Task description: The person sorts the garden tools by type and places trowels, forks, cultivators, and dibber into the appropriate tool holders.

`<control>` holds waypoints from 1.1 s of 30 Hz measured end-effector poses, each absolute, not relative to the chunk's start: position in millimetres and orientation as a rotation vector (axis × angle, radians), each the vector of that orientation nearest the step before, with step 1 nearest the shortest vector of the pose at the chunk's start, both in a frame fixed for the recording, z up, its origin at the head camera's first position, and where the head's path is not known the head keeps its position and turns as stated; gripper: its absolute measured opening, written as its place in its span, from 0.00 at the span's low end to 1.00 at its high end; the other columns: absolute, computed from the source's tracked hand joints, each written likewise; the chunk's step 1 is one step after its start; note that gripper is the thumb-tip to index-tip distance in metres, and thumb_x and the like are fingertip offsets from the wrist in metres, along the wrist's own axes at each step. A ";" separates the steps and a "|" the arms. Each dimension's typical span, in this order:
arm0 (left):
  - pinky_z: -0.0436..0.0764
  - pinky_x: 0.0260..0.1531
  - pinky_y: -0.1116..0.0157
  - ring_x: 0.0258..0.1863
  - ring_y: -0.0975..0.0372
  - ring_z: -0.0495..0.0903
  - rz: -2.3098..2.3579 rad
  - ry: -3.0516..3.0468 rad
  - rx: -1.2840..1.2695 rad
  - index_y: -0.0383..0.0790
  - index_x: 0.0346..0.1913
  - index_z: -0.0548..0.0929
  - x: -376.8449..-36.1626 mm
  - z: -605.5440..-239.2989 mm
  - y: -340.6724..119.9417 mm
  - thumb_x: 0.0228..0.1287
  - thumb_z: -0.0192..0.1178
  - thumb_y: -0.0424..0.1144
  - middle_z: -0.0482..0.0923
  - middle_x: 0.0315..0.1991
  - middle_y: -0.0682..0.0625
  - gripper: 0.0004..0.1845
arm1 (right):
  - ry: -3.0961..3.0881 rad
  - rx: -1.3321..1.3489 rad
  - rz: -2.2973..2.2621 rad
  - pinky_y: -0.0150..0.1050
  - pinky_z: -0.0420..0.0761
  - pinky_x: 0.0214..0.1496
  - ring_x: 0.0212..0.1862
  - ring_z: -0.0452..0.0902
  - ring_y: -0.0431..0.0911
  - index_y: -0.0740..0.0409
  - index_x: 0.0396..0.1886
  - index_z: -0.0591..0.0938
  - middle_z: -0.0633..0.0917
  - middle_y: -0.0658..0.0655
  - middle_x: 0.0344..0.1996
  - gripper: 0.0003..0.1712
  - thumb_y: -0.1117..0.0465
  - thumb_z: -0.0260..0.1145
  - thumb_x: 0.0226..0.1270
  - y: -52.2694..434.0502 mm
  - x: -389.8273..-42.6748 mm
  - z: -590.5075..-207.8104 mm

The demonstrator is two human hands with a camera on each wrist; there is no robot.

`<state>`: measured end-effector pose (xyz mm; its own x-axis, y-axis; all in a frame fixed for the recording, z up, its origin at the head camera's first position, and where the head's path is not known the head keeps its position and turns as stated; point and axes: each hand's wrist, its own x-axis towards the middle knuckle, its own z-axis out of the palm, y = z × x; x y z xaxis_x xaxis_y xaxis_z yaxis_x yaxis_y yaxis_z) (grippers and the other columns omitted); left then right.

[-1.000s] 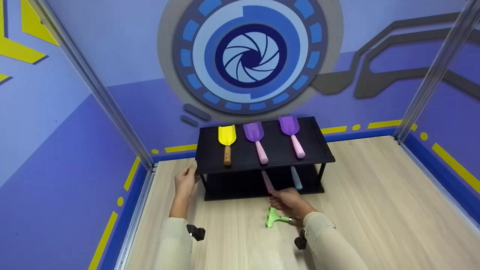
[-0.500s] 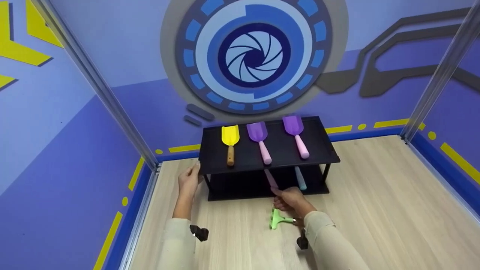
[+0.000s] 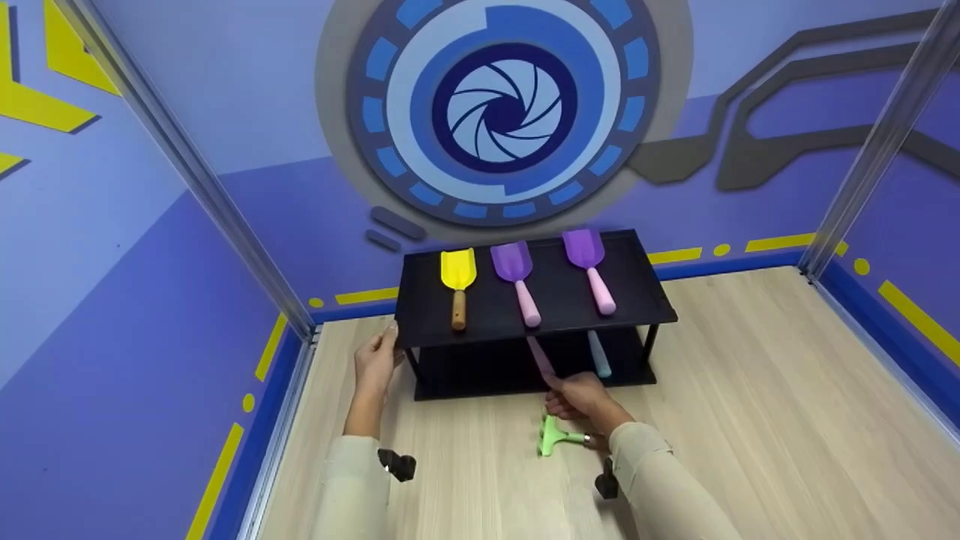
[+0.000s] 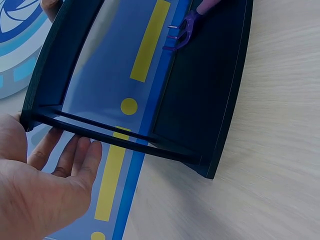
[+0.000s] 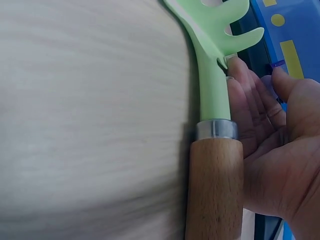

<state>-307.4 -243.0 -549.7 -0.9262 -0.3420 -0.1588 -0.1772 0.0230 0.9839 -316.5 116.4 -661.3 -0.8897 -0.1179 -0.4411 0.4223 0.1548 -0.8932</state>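
My left hand (image 3: 377,365) grips the left front corner of a black two-tier shelf (image 3: 480,330), thumb at the upper board's edge and fingers beneath it. At the lower tier's front, my right hand (image 3: 579,396) pinches the end of a pink handle (image 3: 538,355). The left wrist view shows the purple rake head (image 4: 187,31) on this handle, lying over the lower board. Just below my right hand lies a green hand rake (image 3: 551,436) on the table; its wooden handle (image 5: 215,187) fills the front of the right wrist view.
On the upper board lie a yellow scoop (image 3: 458,270) and two purple scoops, one in the middle (image 3: 512,262) and one at right (image 3: 583,250). A light-blue handle (image 3: 599,355) sticks out of the lower tier. The patterned wall (image 3: 300,217) stands close behind the shelf.
The head view has shifted slightly. Both hands keep their places on the shelf corner and the pink handle, and the tools lie as before.
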 end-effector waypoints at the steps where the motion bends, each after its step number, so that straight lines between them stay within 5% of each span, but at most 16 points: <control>1: 0.79 0.74 0.52 0.68 0.46 0.81 -2.038 -2.158 0.546 0.36 0.66 0.82 -306.5 -549.7 -243.1 0.84 0.54 0.55 0.82 0.66 0.36 0.27 | 2.035 0.283 -1.784 0.33 0.87 0.26 0.25 0.88 0.41 0.70 0.37 0.90 0.92 0.56 0.24 0.32 0.41 0.68 0.77 116.3 -316.4 -661.1; 13: 0.81 0.72 0.52 0.64 0.50 0.83 -2.026 -2.150 0.524 0.37 0.63 0.84 -309.5 -550.3 -239.7 0.84 0.54 0.56 0.83 0.63 0.39 0.26 | 2.037 0.216 -1.788 0.33 0.88 0.32 0.31 0.90 0.42 0.72 0.44 0.88 0.93 0.57 0.30 0.34 0.40 0.62 0.82 124.4 -309.4 -650.9; 23: 0.83 0.69 0.52 0.56 0.53 0.82 -2.028 -2.133 0.532 0.37 0.53 0.85 -308.7 -553.1 -241.2 0.83 0.55 0.55 0.83 0.51 0.48 0.22 | 2.206 0.038 -1.630 0.44 0.91 0.46 0.43 0.91 0.50 0.66 0.49 0.90 0.93 0.62 0.41 0.33 0.39 0.61 0.82 143.7 -288.2 -631.0; 33: 0.79 0.73 0.50 0.63 0.48 0.81 -2.049 -2.149 0.559 0.37 0.66 0.83 -307.8 -552.6 -243.9 0.83 0.54 0.57 0.82 0.59 0.43 0.28 | 2.430 -0.142 -1.441 0.46 0.91 0.42 0.41 0.90 0.51 0.67 0.50 0.90 0.93 0.65 0.41 0.25 0.47 0.63 0.83 200.0 -262.4 -621.1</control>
